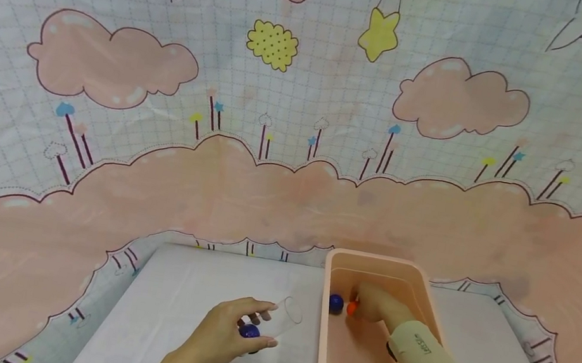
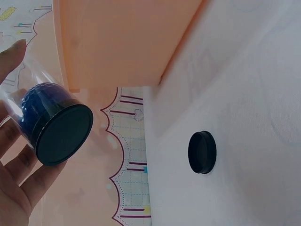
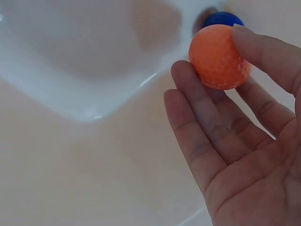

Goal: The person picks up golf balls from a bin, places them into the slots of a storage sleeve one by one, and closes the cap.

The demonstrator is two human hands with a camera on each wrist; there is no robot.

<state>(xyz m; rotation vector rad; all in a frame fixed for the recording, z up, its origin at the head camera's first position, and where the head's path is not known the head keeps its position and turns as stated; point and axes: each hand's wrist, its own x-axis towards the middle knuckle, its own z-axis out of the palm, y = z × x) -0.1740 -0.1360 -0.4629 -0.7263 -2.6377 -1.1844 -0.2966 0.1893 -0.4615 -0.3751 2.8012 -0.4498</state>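
Note:
My left hand point(image 1: 225, 332) grips a clear plastic tube point(image 1: 289, 316) above the white table, tilted with its rim toward the bin. Inside sits a dark blue dimpled golf ball point(image 2: 44, 101), down against the black end cap point(image 2: 65, 135). Over in the peach bin point(image 1: 321, 353), my right hand point(image 1: 376, 303) pinches an orange golf ball point(image 3: 219, 56) between thumb and fingertips. A second blue golf ball point(image 1: 336, 304) lies beside it, near the bin's left wall.
A loose black cap point(image 2: 202, 152) lies on the white table point(image 1: 180, 291) in the left wrist view. The bin's raised walls stand between my two hands. Behind the table hangs a patterned cloth point(image 1: 288, 200) with clouds and stars.

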